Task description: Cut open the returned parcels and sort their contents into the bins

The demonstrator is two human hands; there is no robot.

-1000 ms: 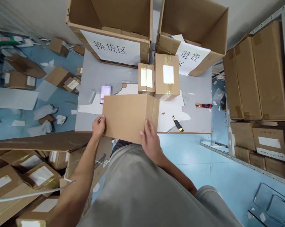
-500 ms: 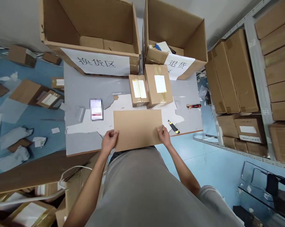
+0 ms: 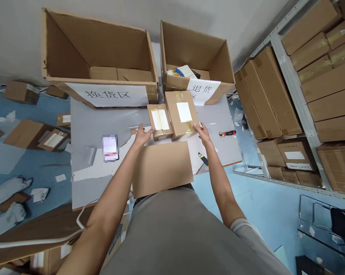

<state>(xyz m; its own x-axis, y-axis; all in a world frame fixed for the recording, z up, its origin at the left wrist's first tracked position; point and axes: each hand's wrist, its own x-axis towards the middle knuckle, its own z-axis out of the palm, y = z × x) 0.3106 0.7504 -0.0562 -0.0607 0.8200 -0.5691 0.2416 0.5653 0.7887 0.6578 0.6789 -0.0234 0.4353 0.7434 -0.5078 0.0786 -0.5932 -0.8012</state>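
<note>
My left hand [image 3: 143, 134] is open with its fingers spread, at the left edge of a small taped carton [image 3: 163, 130] with a white label. On the other side, my right hand [image 3: 203, 133] is open beside the lower right edge of a larger taped carton [image 3: 175, 110]; whether its fingertips touch it I cannot tell. The two cartons stand side by side between my hands. Nearer my body a plain brown cardboard piece [image 3: 163, 168] lies at the table's front edge, partly under my left forearm. A yellow-and-black utility knife [image 3: 202, 159] lies near my right wrist.
Two big open cartons, one left [image 3: 103, 46] and one right [image 3: 195, 46], stand at the back with paper signs. A phone [image 3: 110, 148] lies on the left of the table, a red-and-black cutter [image 3: 228, 133] on the right. A shelf of boxes [image 3: 312, 95] stands to the right.
Both hands have let go of the plain cardboard piece and moved forward to either side of the two taped cartons. The view has shifted slightly.
</note>
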